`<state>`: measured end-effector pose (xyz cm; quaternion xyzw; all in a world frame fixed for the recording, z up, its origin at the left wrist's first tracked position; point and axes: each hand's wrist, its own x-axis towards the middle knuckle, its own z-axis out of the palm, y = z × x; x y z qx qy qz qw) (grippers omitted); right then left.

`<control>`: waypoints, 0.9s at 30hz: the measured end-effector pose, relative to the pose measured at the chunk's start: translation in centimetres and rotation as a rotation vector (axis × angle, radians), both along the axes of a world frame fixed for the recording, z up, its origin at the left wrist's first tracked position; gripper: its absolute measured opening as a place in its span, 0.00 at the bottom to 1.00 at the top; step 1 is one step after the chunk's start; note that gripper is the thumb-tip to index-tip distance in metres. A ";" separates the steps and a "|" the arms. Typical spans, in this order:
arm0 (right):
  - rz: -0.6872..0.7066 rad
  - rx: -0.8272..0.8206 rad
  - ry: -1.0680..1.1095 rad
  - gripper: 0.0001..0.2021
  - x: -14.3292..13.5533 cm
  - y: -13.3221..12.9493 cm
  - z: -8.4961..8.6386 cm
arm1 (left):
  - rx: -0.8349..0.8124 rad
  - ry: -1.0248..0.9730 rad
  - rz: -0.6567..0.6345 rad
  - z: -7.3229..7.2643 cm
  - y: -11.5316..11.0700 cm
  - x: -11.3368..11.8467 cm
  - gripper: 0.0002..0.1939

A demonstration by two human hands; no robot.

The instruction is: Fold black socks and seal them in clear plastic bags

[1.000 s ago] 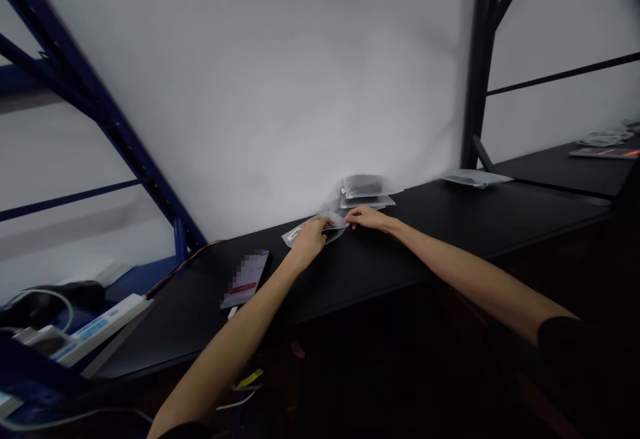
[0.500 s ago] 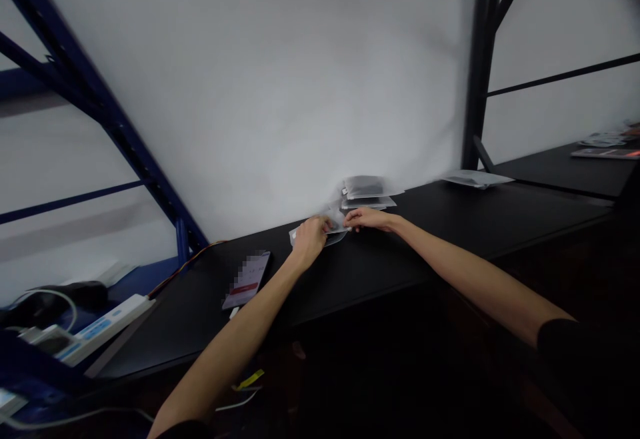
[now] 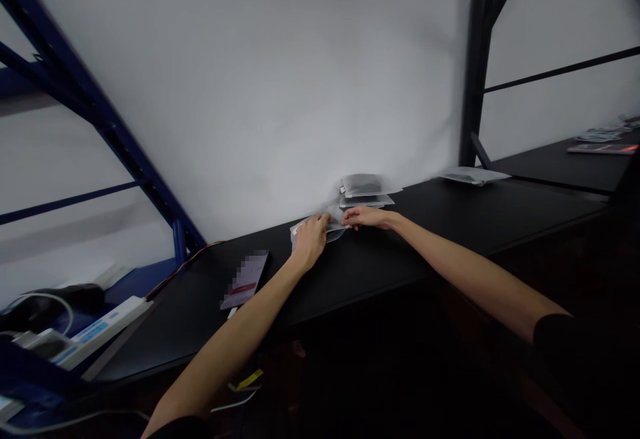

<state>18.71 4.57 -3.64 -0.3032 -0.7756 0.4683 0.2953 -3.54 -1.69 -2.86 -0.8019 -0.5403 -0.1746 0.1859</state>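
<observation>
Between my two hands is a translucent plastic bag (image 3: 336, 220), near the back of the black tabletop. My left hand (image 3: 311, 236) is closed on its left side, fingers bent over it; the fingertips are partly hidden. On the bag's right edge, my right hand (image 3: 364, 217) pinches with thumb and fingers. Part of a bag also shows under and beside the left hand. Just behind my right hand lies a stack of translucent bags (image 3: 367, 186) with dark contents, close to the wall.
A phone (image 3: 246, 280) lies left of my left arm. Further left are a white power strip (image 3: 107, 329), cables and a blue metal frame (image 3: 95, 102). Another flat translucent bag (image 3: 473, 175) lies at right by the black post (image 3: 475, 66). The table's front edge drops off into dark.
The view has shifted slightly. My left fingers have moved a little over the bag; both hands stay at nearly the same place.
</observation>
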 end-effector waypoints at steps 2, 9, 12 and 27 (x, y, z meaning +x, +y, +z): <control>0.004 -0.001 -0.002 0.06 0.0 0.0 0.0 | -0.008 0.023 0.015 0.0 0.1 0.0 0.20; 0.029 -0.016 -0.021 0.04 0.1 -0.1 0.1 | -0.052 0.029 -0.143 0.3 -0.3 0.3 0.21; 0.026 -0.047 -0.001 0.03 0.0 -0.5 0.4 | -0.018 0.001 -0.198 0.4 -0.8 0.8 0.16; 0.064 -0.138 0.062 0.08 -0.1 -1.3 0.8 | 0.020 -0.086 -0.273 0.2 -0.9 1.5 0.09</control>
